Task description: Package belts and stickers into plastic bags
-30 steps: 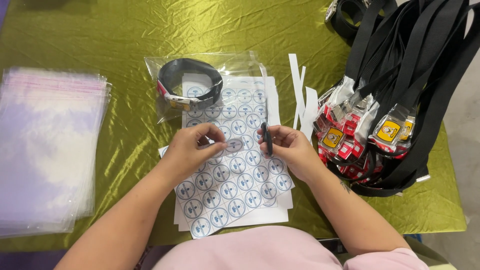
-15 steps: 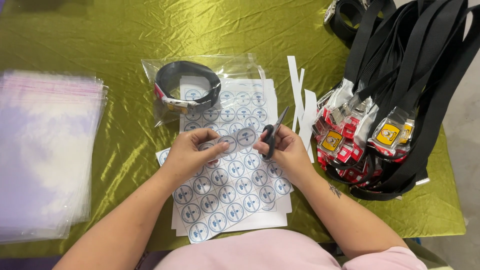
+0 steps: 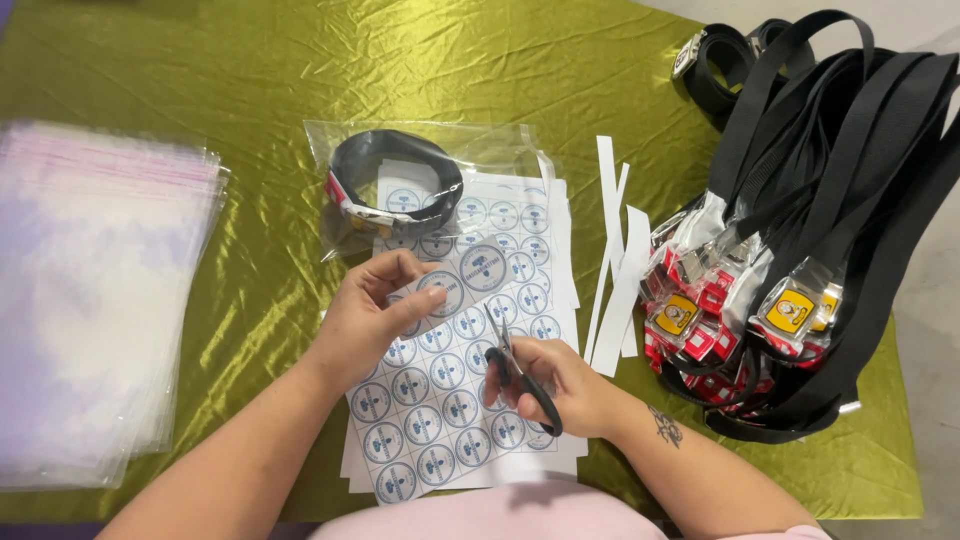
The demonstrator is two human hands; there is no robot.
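Observation:
My left hand pinches a small cut piece of paper with round blue-and-white stickers, lifted just above the sticker sheets lying on the green cloth. My right hand grips black-handled scissors, blades pointing up toward the held piece. A clear plastic bag holding a coiled black belt rests on the top edge of the sheets.
A stack of clear plastic bags lies at the left. White paper offcut strips lie right of the sheets. A pile of black belts with red and yellow buckles in wrappers fills the right side of the green cloth.
The view drew closer. My left hand lifted a small sticker piece off the sheets, and my right hand with the scissors dropped lower, below that piece.

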